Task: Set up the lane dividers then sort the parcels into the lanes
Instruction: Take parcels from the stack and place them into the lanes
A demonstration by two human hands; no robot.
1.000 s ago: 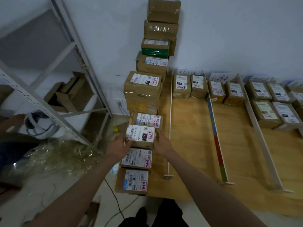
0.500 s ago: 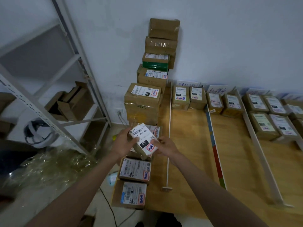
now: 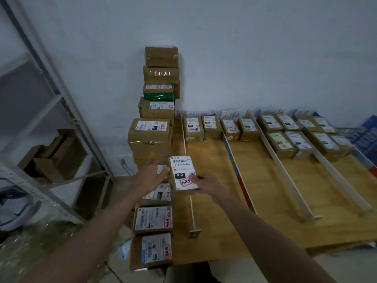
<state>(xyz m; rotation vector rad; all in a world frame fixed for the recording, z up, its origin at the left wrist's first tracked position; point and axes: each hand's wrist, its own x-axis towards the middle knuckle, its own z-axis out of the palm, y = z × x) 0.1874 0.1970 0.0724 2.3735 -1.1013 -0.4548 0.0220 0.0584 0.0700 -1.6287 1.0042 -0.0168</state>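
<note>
My right hand [image 3: 206, 183] grips a small brown parcel [image 3: 182, 174] with a white "070" label, lifted above the leftmost white lane divider [image 3: 188, 180]. My left hand [image 3: 152, 176] hovers just left of the parcel, fingers spread and off it. A row of labelled parcels [image 3: 153, 220] lies below my left arm, and a tall stack of parcels [image 3: 158, 111] leans on the wall. On the wooden board [image 3: 214, 211], a coloured divider [image 3: 237, 172] and white dividers [image 3: 285, 172] mark lanes. Sorted parcels [image 3: 204, 127] sit at the far ends of the lanes.
A grey metal shelf rack [image 3: 61, 123] with open cardboard boxes [image 3: 51, 156] stands at the left. Clear plastic wrap [image 3: 30, 248] lies on the floor below it. A cable [image 3: 114, 270] runs across the floor near the board's front edge.
The labelled parcel rose off the left row and moved right, over the first divider. My left hand let go of it; my right hand alone holds it now.
</note>
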